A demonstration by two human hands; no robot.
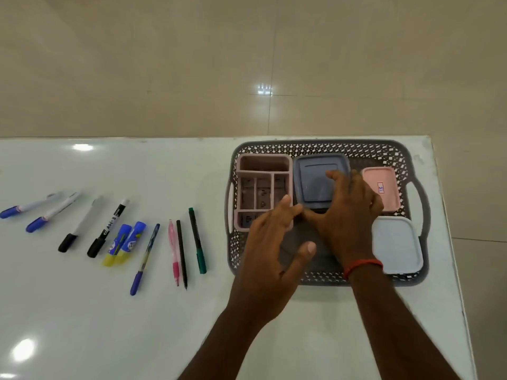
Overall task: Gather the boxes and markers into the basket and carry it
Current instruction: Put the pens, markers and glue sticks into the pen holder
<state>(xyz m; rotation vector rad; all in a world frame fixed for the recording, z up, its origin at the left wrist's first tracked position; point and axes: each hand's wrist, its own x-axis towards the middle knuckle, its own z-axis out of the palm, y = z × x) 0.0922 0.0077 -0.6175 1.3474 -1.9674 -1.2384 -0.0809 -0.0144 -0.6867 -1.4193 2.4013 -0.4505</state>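
Observation:
A grey perforated basket (323, 146) stands at the table's right end. Inside it are a pink divided organiser (263, 163), a blue-grey lidded box (312, 182), a pink lidded box (384, 179) and a white lidded box (395, 242). My right hand (348, 215) grips the blue-grey box, fingers over its lid and thumb at its near edge. Over the basket's near left part, my left hand (269, 248) has its fingers spread, its fingertips by that box's near corner. Left of the basket, several markers lie in a row on the table, from a blue one (16, 211) to a green one (197, 239).
Two blue-and-yellow glue sticks (123, 242), a pink pen (173, 250) and a black pencil (181, 253) lie among the markers. The white table (82, 311) ends just right of the basket, with beige tiled floor (247, 64) beyond its far and right edges.

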